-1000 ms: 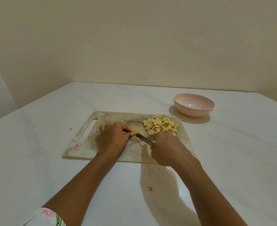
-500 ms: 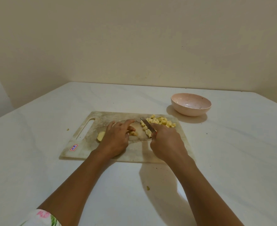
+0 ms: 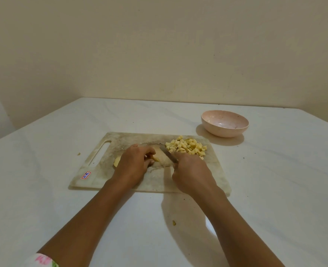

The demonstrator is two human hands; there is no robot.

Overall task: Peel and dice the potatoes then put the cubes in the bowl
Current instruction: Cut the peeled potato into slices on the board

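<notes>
Left hand (image 3: 134,165) curls over the potato piece (image 3: 117,161), long axis left-right, one end poking toward the right hand (image 3: 193,175), which grips the knife (image 3: 168,154) just beside.

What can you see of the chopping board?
The chopping board is a pale, rectangular slab with rounded corners, marbled and stained, probably plastic. It lies flat on the white table, with a handle slot at its left end and a small red-and-blue sticker near the front-left corner. A pile of potato cubes sits at its far right. The left hand holds a potato piece on it; the right hand holds a knife over its middle.
</notes>
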